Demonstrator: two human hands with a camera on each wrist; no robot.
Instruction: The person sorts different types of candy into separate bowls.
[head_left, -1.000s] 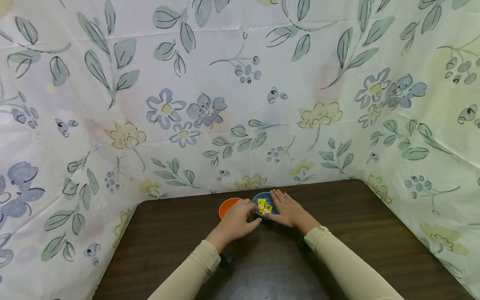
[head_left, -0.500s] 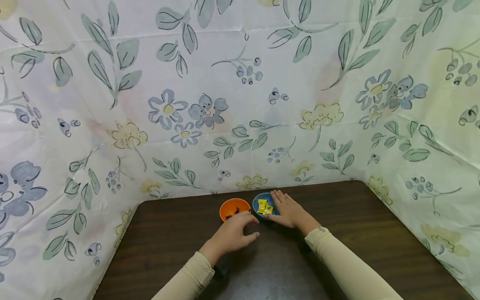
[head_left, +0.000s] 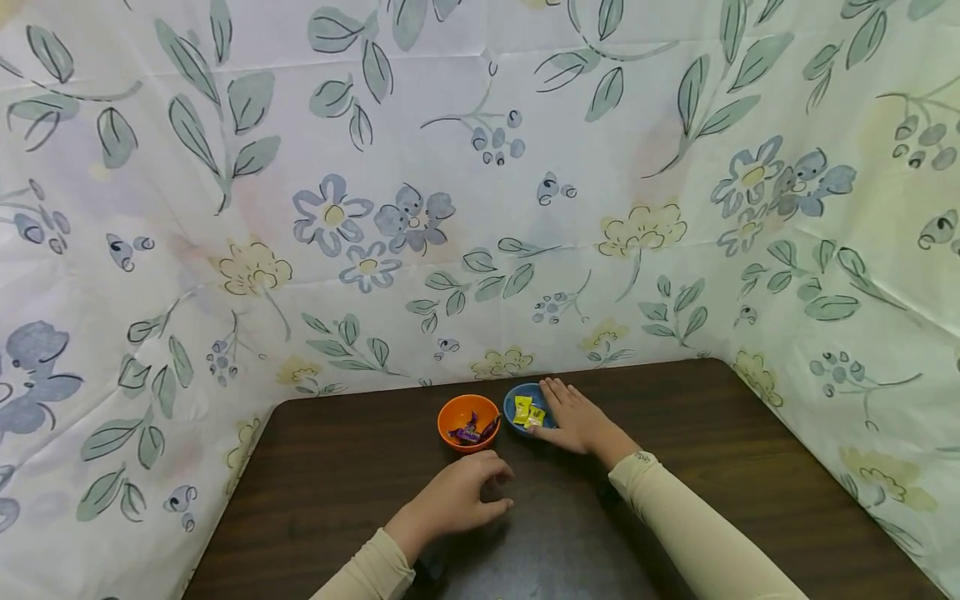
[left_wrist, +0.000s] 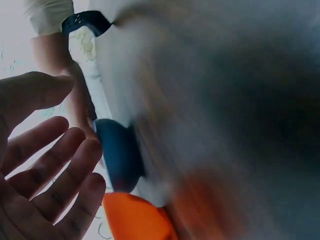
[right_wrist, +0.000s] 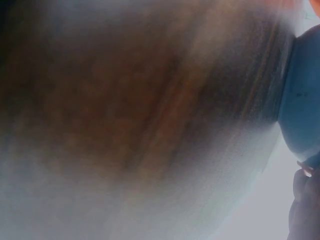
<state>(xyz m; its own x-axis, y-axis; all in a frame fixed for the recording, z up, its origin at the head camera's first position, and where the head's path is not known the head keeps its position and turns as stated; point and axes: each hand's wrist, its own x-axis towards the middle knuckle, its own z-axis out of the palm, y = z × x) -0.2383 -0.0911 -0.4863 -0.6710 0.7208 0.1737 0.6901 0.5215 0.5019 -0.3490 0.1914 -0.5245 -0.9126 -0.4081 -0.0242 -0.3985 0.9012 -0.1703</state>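
Observation:
An orange bowl (head_left: 453,410) stands toward the back of the table, with several purple-wrapped candies (head_left: 469,432) inside. Close by on its right is a blue bowl (head_left: 511,393) holding yellow-wrapped candies (head_left: 523,410). My right hand (head_left: 581,421) rests on the blue bowl's right side, fingers straight, thumb at its near rim. In front of the orange bowl, my left hand (head_left: 456,496) is apart from both bowls with loosely bent fingers. The left wrist view shows that hand's palm holding nothing, with the blue bowl (left_wrist: 120,155) and orange bowl (left_wrist: 135,217) beyond it.
The dark wooden table (head_left: 337,467) reaches back to a white cloth (head_left: 480,192) printed with leaves and flowers. That cloth also rises along the left and right sides. A dark band (left_wrist: 85,21) circles the right wrist.
My left hand has drawn back from between the bowls, toward me and slightly left, uncovering the purple candies in the orange bowl. The right hand has stayed on the blue bowl.

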